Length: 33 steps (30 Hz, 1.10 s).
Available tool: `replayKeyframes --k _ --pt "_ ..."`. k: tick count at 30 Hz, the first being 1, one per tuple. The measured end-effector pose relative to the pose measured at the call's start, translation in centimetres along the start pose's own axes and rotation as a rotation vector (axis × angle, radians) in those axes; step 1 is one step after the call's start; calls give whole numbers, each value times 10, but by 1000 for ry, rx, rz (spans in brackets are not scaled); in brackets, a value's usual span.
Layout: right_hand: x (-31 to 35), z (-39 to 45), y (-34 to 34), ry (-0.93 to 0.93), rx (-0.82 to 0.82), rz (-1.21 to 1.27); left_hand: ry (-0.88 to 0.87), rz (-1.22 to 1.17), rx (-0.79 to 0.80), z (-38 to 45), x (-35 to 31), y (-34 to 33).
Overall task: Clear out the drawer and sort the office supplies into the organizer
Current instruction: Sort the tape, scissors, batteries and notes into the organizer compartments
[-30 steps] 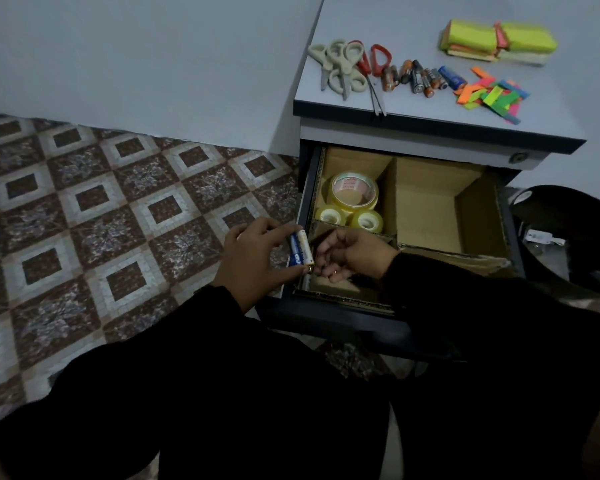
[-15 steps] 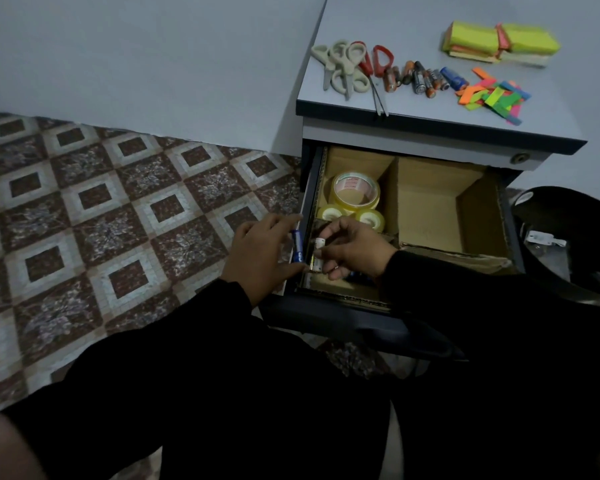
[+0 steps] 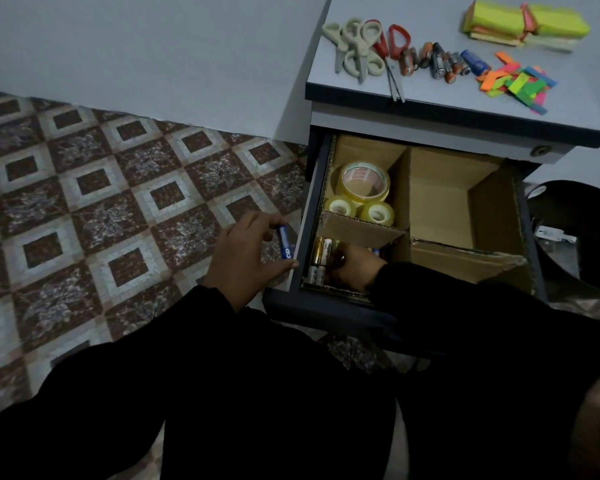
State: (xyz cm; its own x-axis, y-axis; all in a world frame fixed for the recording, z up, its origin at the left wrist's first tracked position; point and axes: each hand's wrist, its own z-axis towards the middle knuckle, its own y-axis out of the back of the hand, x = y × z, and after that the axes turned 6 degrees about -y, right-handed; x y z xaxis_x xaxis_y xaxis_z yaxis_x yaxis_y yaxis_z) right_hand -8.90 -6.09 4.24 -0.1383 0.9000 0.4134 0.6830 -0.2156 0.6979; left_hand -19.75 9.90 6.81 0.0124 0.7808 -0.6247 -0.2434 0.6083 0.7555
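A person in black sleeves leans over an open drawer [image 3: 303, 216] fitted with a cardboard organizer [image 3: 364, 228]. The left hand [image 3: 248, 258] hovers just outside the drawer's left wall, above the tiled floor [image 3: 94, 202], wrist bent toward the drawer, thumb and fingers curled to pinch a blue battery [image 3: 284, 242] that stands nearly upright. The right hand [image 3: 355, 265] reaches down into the near-left compartment, knuckles up and fingers curled among the batteries [image 3: 321, 252] lying there; whether it holds 1 cannot be told, though a sliver of blue shows at its far edge.

In the far-left compartment sit 3 tape rolls [image 3: 362, 183], 1 large behind 2 small. The 2 right-hand compartments show bare cardboard.

On the cabinet top [image 3: 430, 8] lie scissors [image 3: 359, 50] in an overlapping cluster, 1 pair red-handled, then a row of loose cells [image 3: 442, 62], a scatter of colored tabs [image 3: 515, 84] and yellow-green note pads [image 3: 523, 24]. A dark bin [image 3: 575, 237] stands just right of the drawer.
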Motion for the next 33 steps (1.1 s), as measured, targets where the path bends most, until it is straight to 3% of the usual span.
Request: replayKeyframes --k 10,15,19,26,33 --pt "-3 2 5 -4 47 31 -68 55 0 5 -7 -7" --pt "4 -18 28 96 34 618 -114 92 9 9 -14 -19" --pt "7 -31 41 197 4 821 -141 94 10 14 -20 -29" --pt "4 -34 36 211 20 800 -164 41 47 18 -22 -40" --pt "-11 -12 20 5 39 581 -27 97 151 11 -2 -29"
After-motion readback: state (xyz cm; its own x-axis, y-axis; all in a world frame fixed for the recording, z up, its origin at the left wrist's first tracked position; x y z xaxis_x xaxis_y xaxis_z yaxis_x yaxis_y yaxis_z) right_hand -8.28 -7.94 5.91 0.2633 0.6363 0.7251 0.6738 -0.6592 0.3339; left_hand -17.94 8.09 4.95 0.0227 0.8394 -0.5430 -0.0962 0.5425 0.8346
